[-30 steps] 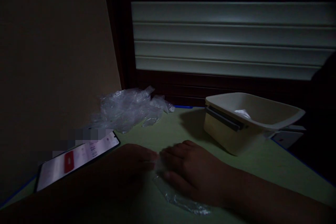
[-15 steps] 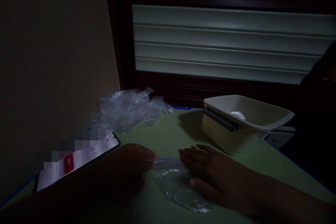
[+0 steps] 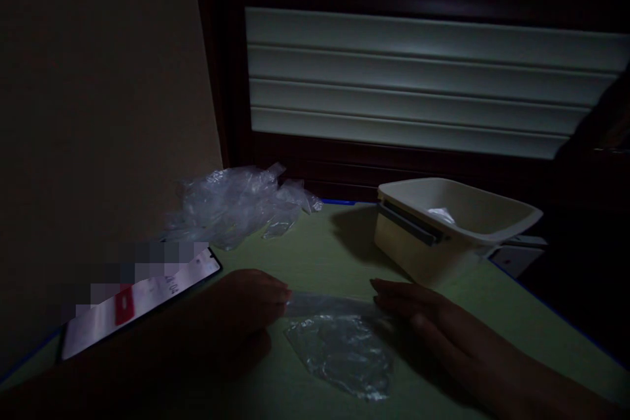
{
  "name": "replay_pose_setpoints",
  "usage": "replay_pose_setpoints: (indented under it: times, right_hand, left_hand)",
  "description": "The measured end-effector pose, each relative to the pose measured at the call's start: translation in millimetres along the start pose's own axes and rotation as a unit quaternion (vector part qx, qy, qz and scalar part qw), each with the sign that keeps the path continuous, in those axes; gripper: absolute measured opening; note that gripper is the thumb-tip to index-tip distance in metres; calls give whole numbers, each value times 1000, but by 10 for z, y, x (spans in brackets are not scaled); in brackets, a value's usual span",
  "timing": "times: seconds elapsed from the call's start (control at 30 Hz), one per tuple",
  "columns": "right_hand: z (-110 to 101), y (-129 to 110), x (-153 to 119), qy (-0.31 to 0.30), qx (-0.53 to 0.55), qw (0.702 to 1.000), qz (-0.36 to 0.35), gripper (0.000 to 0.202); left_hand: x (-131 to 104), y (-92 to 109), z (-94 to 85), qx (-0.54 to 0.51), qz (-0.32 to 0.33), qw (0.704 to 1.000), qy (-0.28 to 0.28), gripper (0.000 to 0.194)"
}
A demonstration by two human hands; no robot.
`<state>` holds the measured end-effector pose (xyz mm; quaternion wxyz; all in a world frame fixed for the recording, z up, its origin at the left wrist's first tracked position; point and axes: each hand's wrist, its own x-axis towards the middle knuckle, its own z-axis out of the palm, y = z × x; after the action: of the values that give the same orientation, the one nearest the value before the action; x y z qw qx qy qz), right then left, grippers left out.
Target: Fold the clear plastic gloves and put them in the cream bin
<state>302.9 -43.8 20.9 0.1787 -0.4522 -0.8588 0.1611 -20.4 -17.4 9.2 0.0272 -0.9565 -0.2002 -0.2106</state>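
Between both hands point(image 3: 246, 312) lies a clear bag point(image 3: 344, 351).

Dim room, plain wall point(image 3: 103, 92), pale slatted panel point(image 3: 394, 79), green tabletop point(image 3: 315, 249)

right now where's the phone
The phone lies screen-up at the left of the head view, on the green table, left of the left hand.

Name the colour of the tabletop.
The tabletop is pale green, seen best in the head view.
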Motion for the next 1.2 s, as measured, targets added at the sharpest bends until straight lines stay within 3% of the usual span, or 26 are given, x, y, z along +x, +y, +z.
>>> replay_pose_setpoints:
  times: [0.07, 0.2, 0.33, 0.57, 0.7, 0.83, 0.9, 1.0, 1.2]
  right_hand:
    - [-1, -41, 137, 23, 40, 999, 22, 44]
    - [45, 28, 425, -5, 22, 1000, 22, 26]
    - [152, 145, 533, -29, 2, 999, 24, 7]
    - [199, 114, 451, 2, 75, 996, 48, 16]
    - [215, 118, 434, 11, 112, 993, 32, 7]
    - [266, 92, 422, 39, 154, 987, -14, 7]
    - [287, 66, 414, 53, 157, 986, -22, 8]
    - [305, 43, 399, 65, 146, 987, 9, 3]
    - [317, 89, 375, 67, 152, 986, 22, 23]
  left_hand:
    - [36, 19, -16, 4, 11, 1000, -1, 40]
    - [94, 66, -59, 16, -22, 999, -45, 34]
    - [126, 104, -63, 32, -52, 996, -66, 23]
    - [196, 143, 30, 41, -89, 993, -69, 13]
    - [202, 145, 59, 27, -144, 988, -54, 7]
    - [203, 145, 61, -42, -210, 976, -34, 34]
    - [212, 148, 53, -73, -231, 969, -39, 34]
    - [222, 142, 39, -106, -236, 965, -47, 23]
    - [193, 105, 70, -120, -215, 969, -37, 23]
